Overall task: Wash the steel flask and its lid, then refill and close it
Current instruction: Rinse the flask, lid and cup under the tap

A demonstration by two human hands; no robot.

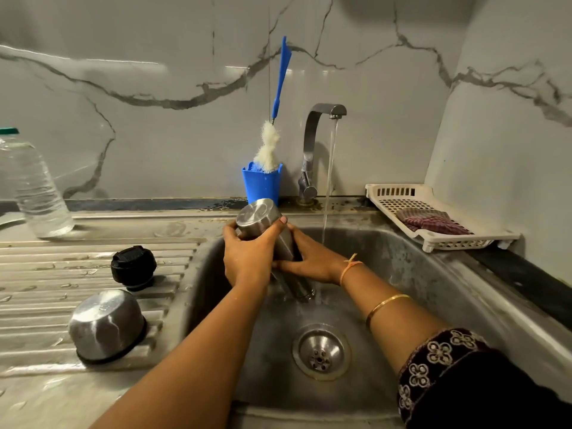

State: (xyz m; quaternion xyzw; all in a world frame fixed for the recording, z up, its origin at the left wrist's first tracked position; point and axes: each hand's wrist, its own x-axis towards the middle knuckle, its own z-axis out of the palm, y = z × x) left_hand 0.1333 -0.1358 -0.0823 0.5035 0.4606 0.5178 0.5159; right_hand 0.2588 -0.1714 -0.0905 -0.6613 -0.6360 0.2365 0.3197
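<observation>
My left hand (247, 261) and right hand (312, 261) were both curled round the steel flask (258, 218), held base-up between them over the sink (402, 267). Wet steel, I judged, would be rigid but slippery, safest gripped mid-body. Below my hands its mouth was blurred; whether it drained, I couldn't tell.

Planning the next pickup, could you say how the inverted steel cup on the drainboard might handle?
The steel cup looks wet and polished, so probably slippery. Resting mouth-down on the ribbed drainboard, it seems unlikely to tip or roll.
</observation>
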